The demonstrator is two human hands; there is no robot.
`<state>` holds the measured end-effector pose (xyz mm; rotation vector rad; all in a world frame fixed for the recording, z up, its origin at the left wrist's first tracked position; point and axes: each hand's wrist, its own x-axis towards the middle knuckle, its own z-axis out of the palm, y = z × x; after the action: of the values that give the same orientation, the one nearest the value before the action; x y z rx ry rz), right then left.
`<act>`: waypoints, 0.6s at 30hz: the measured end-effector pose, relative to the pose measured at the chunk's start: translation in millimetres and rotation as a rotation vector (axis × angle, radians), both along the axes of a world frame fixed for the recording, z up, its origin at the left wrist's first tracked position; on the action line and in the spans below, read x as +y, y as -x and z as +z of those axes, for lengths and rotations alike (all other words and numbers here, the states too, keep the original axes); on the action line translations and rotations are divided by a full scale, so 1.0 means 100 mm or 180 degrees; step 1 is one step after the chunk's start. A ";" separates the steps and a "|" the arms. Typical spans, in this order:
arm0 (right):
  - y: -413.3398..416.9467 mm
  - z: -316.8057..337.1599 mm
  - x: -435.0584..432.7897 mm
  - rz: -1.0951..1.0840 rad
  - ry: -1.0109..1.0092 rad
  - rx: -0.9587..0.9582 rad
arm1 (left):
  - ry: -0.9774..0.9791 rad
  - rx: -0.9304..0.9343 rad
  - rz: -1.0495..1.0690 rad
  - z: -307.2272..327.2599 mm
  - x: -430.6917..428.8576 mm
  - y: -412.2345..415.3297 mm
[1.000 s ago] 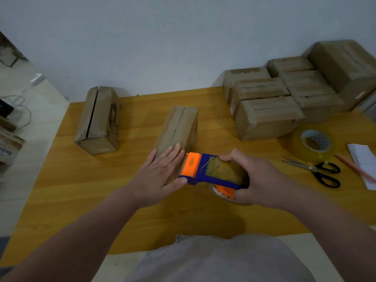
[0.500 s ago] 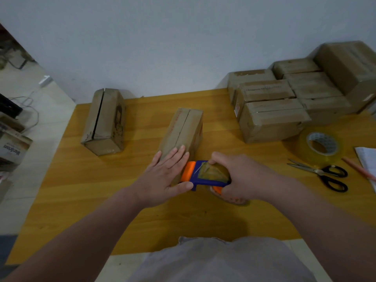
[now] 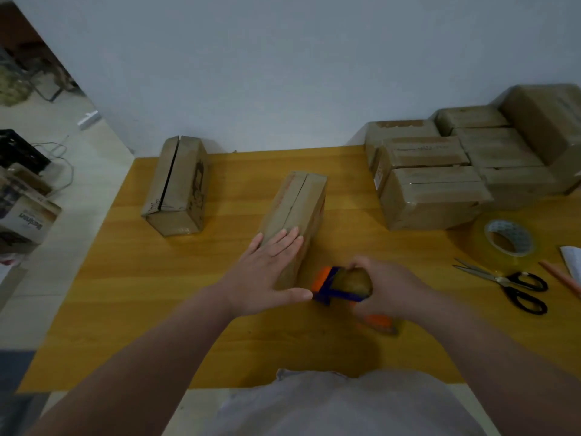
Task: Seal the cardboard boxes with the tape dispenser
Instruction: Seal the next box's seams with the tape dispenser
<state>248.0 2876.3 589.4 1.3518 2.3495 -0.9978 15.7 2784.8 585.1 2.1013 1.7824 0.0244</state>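
Observation:
A long cardboard box (image 3: 298,202) lies in the middle of the wooden table (image 3: 125,278), its top seam running away from me. My left hand (image 3: 270,272) presses flat on the near end of that box, fingers straight. My right hand (image 3: 386,291) grips the blue and orange tape dispenser (image 3: 338,286), whose orange front sits at the box's near end face, low by the table. A second box (image 3: 179,184) with a gaping top seam lies at the back left.
Several taped boxes (image 3: 440,184) are stacked at the back right against the wall. A roll of clear tape (image 3: 503,243), black-handled scissors (image 3: 515,286), a pencil (image 3: 562,278) and white paper (image 3: 573,259) lie at the right edge. The floor at left holds cartons and a crate.
My right hand has tilted the dispenser downward and drawn it a little toward me off the box's top edge. My left hand stays pressed on the box.

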 end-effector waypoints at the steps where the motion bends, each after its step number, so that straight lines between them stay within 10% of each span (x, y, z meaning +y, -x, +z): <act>1: -0.05 -0.01 0.02 -0.0162 -0.0230 0.0092 | -0.0053 0.0020 -0.0009 -0.01 0.00 0.01; 6: -0.20 -0.23 0.03 -0.0236 -0.1355 -0.0042 | -0.0469 0.0104 0.0091 -0.06 -0.03 0.07; 12: -0.31 -0.49 -0.10 -0.0063 -0.1125 -0.0649 | -0.1245 0.0289 0.0604 -0.18 -0.13 0.17; 18: -0.14 -0.32 -0.04 -0.0207 -0.1504 -0.0029 | -0.2421 0.0239 0.0521 -0.23 -0.04 0.13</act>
<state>262.1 2872.4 557.6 1.5898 2.6551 -0.4571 2.6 2780.3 562.2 2.4354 2.2222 0.7903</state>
